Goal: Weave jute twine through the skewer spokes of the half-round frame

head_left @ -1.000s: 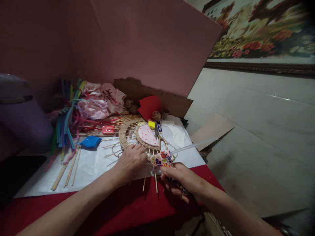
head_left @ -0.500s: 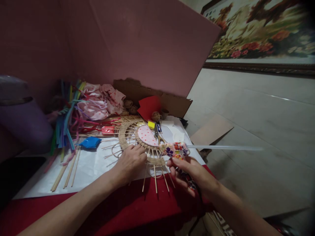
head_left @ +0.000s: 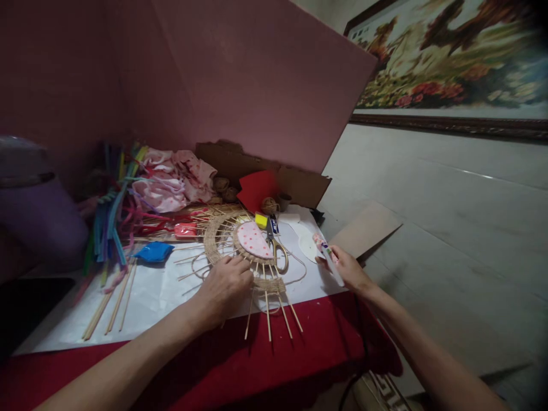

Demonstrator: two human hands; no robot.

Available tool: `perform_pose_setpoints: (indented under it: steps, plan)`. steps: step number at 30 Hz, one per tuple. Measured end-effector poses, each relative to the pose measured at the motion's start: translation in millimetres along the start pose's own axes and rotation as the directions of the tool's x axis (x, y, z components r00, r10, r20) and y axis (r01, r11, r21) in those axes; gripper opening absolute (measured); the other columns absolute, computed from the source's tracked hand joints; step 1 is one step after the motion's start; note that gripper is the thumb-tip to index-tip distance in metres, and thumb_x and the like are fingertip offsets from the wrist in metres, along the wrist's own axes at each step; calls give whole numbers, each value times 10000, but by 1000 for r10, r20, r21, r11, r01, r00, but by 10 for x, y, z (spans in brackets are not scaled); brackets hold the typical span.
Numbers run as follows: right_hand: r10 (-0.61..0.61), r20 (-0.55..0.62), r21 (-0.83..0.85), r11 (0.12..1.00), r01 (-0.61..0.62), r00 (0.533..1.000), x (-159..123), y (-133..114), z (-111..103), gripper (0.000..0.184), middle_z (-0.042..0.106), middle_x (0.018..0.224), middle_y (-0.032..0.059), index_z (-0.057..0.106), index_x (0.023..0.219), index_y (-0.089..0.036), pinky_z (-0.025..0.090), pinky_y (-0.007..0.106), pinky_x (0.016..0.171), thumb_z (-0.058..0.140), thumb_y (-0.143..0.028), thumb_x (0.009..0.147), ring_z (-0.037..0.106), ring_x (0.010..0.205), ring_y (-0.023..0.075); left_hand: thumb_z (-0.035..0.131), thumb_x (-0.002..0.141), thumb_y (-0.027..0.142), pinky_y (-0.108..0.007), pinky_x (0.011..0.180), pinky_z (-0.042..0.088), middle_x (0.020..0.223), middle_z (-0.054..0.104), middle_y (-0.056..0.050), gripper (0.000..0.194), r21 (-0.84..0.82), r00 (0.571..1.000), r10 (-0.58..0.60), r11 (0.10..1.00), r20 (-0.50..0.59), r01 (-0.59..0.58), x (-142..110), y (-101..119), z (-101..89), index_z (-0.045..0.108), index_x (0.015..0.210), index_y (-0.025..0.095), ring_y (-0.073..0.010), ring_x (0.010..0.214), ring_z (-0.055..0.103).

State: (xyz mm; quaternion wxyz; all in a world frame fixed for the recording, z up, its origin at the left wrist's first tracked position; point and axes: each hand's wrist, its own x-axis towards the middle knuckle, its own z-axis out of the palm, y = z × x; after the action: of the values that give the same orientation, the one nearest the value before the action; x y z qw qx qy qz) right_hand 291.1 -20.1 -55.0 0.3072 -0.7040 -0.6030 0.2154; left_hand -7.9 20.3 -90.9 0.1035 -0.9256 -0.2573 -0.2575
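My left hand (head_left: pixel 226 284) is closed on the near-left side of a round woven piece (head_left: pixel 213 240), made of twine and thin wooden sticks that fan outward. Its fingertips are hidden under the hand. A pink half-round cloth with red dots (head_left: pixel 252 238) covers the middle of the piece. Off to the right, over the paper's edge, my right hand (head_left: pixel 349 271) grips a flower-patterned glue gun (head_left: pixel 322 244), with a whitish glue stick (head_left: pixel 336 270) jutting from it. Gold-handled scissors (head_left: pixel 280 256) lie beside the woven piece.
White paper (head_left: pixel 158 291) covers part of the red cloth (head_left: pixel 192 365). Loose sticks (head_left: pixel 115 302), a blue packet (head_left: pixel 154 252), pipe cleaners (head_left: pixel 109 222) and crumpled pink cloth (head_left: pixel 171 177) are at left. A twine ball (head_left: pixel 269 205) and red sheet (head_left: pixel 258 191) stand behind. A dark cord (head_left: pixel 363 337) hangs at right.
My right hand has moved right with the glue gun, away from the woven piece, and turned it so the glue stick points towards me. My left hand stays on the woven piece.
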Motion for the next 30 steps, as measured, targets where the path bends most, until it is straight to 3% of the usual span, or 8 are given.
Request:
perform_pose_setpoints:
  steps: [3,10,13,15,17,20,24,30]
  plan:
    - [-8,-45,-201,980,-1,999,168,171,1,306,611,819,62,554,911,-192,376,295,630,599,-386,678,552,740,222,472,826,134,-318,621,339,701,582,-31,214,2,1000,-4,1000,7,4,3,3,-6,562,634,165,-174,691,512]
    - [-66,63,-422,902,86,996,321,316,-69,407,639,916,89,595,960,-166,408,304,680,682,-335,599,580,821,244,470,820,130,-317,620,336,690,577,-29,214,0,1000,-9,1000,7,9,-4,7,-23,557,628,165,-173,679,506]
    - [-83,-19,-497,866,62,996,165,100,-49,371,618,922,147,584,973,-131,383,344,685,661,-291,647,555,860,290,470,819,128,-316,614,334,685,574,-28,215,4,1000,-4,1000,11,4,-1,8,-24,556,626,164,-173,671,502]
    - [-247,-127,-587,800,128,961,-37,-177,55,240,600,943,152,573,966,-138,356,358,721,564,-265,762,530,889,279,473,815,127,-317,611,331,682,573,-26,210,10,1000,2,1000,7,-2,3,6,-18,555,625,165,-176,672,501]
    - [-419,-66,-589,749,303,906,-260,-486,239,121,604,839,91,576,819,-171,350,324,703,480,-241,839,532,799,216,477,813,124,-318,610,329,679,572,-25,208,11,1000,7,1000,-2,-7,7,4,-7,557,625,165,-175,669,500]
    - [-526,59,-484,728,485,849,-494,-824,577,117,590,753,41,548,742,-182,343,300,679,479,-189,837,518,737,179,486,814,134,-314,605,329,675,568,-22,186,-6,1000,16,1000,-20,-16,8,2,4,573,652,163,-169,659,496]
    - [-539,111,-432,730,529,835,-529,-898,887,31,583,802,43,549,796,-178,349,287,685,523,-162,802,508,773,179,504,812,157,-316,598,332,676,567,-23,176,10,1000,22,1000,-8,-22,4,5,-4,569,649,165,-176,662,499]
    - [-551,113,-486,695,530,827,-466,-840,970,32,564,805,37,532,760,-187,338,291,691,553,-172,778,488,773,180,505,815,157,-323,608,342,694,571,-29,154,29,1000,28,999,-2,-28,-4,11,-22,576,678,167,-184,676,506]
